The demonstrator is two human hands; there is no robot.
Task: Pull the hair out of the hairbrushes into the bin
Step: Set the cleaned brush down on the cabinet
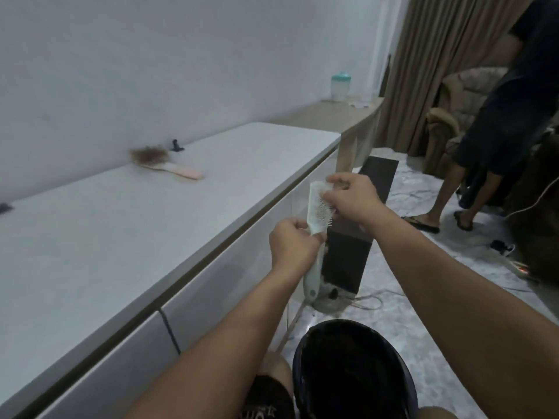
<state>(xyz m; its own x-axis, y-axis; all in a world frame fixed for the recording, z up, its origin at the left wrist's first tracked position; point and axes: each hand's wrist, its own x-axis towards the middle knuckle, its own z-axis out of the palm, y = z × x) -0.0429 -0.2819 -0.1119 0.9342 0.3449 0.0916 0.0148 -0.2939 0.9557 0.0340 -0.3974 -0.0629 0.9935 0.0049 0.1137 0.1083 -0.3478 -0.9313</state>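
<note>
Head view: left hand grips the pale hairbrush, right hand pinches its hair, next to drop in the bin.

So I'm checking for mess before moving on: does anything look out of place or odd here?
Only the pink hairbrush lying on the white cabinet top: a thick clump of brown hair still sits on its bristles. Nothing looks spilled or damaged.
</note>
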